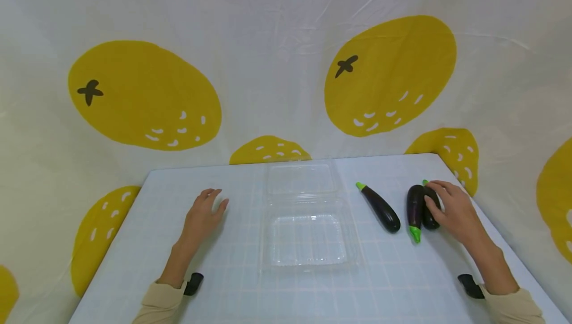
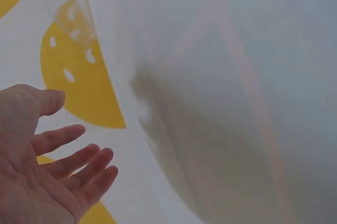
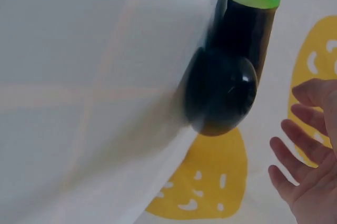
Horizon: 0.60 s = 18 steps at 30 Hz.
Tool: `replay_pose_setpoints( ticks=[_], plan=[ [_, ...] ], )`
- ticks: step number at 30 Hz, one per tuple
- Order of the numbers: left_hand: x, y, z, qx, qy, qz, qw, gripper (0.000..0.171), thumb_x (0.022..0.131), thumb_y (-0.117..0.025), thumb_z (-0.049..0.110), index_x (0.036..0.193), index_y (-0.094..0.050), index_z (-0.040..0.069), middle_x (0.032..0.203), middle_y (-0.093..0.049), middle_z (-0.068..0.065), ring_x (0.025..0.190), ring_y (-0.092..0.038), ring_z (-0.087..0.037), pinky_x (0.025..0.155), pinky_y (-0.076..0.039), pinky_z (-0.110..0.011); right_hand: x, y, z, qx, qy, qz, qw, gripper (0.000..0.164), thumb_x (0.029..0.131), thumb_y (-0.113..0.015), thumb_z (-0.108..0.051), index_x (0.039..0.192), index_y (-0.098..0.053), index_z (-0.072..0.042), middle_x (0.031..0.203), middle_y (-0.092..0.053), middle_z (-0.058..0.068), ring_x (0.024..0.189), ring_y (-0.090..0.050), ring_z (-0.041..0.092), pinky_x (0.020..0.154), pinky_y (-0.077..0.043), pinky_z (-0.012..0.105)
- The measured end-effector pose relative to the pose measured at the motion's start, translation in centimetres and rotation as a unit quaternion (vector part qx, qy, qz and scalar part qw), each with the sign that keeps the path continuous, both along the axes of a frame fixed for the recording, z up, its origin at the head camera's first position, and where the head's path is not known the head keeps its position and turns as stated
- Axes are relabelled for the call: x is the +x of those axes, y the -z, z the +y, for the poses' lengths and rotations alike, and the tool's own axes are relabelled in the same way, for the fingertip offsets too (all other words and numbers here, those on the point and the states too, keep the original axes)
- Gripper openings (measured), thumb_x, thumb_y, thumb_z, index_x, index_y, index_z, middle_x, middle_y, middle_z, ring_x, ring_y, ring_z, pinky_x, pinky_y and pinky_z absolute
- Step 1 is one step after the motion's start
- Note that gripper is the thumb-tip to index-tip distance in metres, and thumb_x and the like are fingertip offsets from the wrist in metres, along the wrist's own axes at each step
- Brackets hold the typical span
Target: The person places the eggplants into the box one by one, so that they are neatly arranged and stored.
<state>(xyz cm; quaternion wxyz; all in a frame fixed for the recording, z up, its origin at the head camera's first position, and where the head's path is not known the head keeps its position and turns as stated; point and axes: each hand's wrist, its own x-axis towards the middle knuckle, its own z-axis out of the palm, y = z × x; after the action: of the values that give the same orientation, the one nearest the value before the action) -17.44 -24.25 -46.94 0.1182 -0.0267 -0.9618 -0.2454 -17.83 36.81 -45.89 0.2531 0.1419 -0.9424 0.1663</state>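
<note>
Three dark purple eggplants lie on the right half of the table. One eggplant lies slanted on its own; a middle eggplant has its green cap toward the near edge; beside it is the rightmost eggplant, partly covered by my right hand. In the right wrist view that hand has its fingers spread, apart from the eggplant's rounded end. My left hand hovers over the table's left side, holding nothing, fingers loosely extended. Between the hands sits a clear plastic clamshell container, its lid folded back.
The white table has a faint checked pattern, with its right edge close to my right arm. Behind it hangs a pale cloth printed with large yellow fruit. Black bands are at both wrists.
</note>
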Motion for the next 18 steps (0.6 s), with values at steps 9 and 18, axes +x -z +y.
replay_pose_setpoints(
  ticks=[9, 18],
  plan=[
    [0.2, -0.2, 1.8, 0.070, 0.021, -0.014, 0.9973, 0.052, 0.104, -0.064, 0.028, 0.145, -0.053, -0.002, 0.143, -0.052, -0.024, 0.129, -0.053, -0.042, 0.107, -0.044, -0.058, 0.1, 0.2, -1.9, -0.034, -0.027, 0.002, 0.999, 0.038, 0.090, -0.073, 0.000, 0.126, -0.063, 0.005, 0.128, -0.057, 0.030, 0.119, -0.050, 0.051, 0.097, -0.039, 0.070],
    [1.0, -0.7, 3.7, 0.120, 0.047, 0.008, 0.9916, 0.049, 0.102, -0.067, 0.024, 0.143, -0.055, -0.001, 0.140, -0.057, -0.023, 0.116, -0.062, -0.037, 0.097, -0.051, -0.055, 0.3, 0.4, -3.6, -0.046, -0.056, 0.010, 0.997, 0.039, 0.089, -0.071, 0.004, 0.127, -0.063, 0.005, 0.127, -0.058, 0.028, 0.116, -0.052, 0.049, 0.095, -0.040, 0.069]
  ],
)
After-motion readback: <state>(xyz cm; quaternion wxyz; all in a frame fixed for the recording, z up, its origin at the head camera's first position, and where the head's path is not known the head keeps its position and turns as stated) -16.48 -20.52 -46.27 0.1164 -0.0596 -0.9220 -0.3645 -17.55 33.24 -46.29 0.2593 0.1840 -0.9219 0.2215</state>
